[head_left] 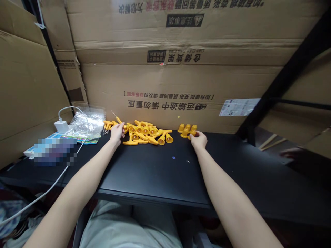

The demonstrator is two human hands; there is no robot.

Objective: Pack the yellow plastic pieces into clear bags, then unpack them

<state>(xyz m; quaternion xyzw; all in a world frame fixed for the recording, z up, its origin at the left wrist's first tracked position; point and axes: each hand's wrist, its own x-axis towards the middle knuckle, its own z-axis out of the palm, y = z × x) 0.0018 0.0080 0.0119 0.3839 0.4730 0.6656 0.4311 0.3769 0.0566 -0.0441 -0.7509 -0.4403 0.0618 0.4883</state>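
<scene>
A heap of yellow plastic T-shaped pieces (144, 133) lies at the back of the black table (155, 172). My left hand (117, 132) is at the heap's left end, fingers closed around a thin yellow screw-like piece (118, 120) with a small chain hanging from it. To the right sits a small cluster of yellow caps (186, 130). My right hand (198, 139) rests at that cluster, fingers pinched on one yellow cap (193, 133).
A clear plastic bag (85, 124) lies at the back left beside a white charger (61, 126) with its cable (51, 186) trailing off the table's front. Cardboard sheets (181, 69) wall the back and left. A black metal frame (284, 75) slants at right.
</scene>
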